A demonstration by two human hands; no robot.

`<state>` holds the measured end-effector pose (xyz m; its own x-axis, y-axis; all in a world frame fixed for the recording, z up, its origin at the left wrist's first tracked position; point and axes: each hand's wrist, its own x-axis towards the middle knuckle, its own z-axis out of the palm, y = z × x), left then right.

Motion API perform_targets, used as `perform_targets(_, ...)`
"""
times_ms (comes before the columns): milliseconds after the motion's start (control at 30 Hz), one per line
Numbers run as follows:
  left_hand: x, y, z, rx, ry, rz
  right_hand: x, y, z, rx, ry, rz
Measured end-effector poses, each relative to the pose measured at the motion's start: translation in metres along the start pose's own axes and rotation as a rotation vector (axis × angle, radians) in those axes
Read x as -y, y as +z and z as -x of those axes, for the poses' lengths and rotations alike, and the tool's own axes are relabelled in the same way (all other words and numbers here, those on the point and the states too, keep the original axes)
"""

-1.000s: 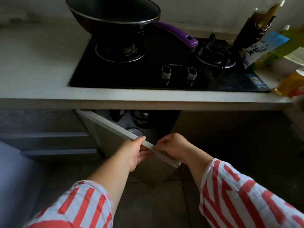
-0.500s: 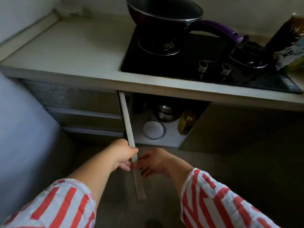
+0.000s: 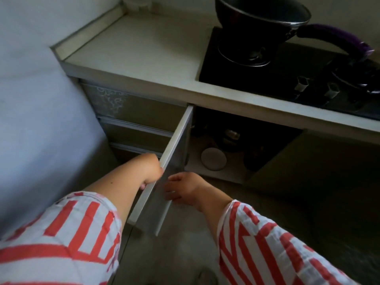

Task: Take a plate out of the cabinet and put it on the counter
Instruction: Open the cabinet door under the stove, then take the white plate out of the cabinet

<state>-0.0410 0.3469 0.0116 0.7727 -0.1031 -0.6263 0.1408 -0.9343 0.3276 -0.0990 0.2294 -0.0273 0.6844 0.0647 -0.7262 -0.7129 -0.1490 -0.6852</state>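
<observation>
Left hand (image 3: 152, 171) curled closed, right hand (image 3: 183, 188) loosely spread.

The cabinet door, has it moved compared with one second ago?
Yes. The cabinet door has swung further open, away from the counter edge, so the white plate inside now shows.

No text, label or number can be read anywhere — the frame is blurred; nothing legible.

Pale counter (image 3: 144, 50), black hob (image 3: 287, 79) inset, wok (image 3: 257, 19) on burner
</observation>
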Motion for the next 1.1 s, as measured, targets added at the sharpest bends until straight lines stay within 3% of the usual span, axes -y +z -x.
perform_targets(267, -0.01, 0.002, 0.004, -0.139, -0.028, -0.17, -0.005, -0.052, 0.006, -0.174, 0.045, 0.014)
perform_targets(433, -0.062, 0.011, 0.011, -0.372, 0.223, -0.021, -0.009, -0.11, 0.004, -0.268, 0.019, -0.042)
perform_targets(533, -0.1, 0.025, -0.005, -0.303, 0.27, 0.08, -0.016, -0.152, -0.009, -0.299, 0.047, -0.048)
perform_targets(767, -0.163, 0.077, -0.082, -0.086, 0.093, 0.416, -0.048, -0.246, -0.069, -0.375, 0.07, 0.001)
perform_targets(1100, -0.175, 0.172, -0.207, 0.05, -0.046, 0.629, -0.12, -0.305, -0.179, -0.444, 0.126, -0.008)
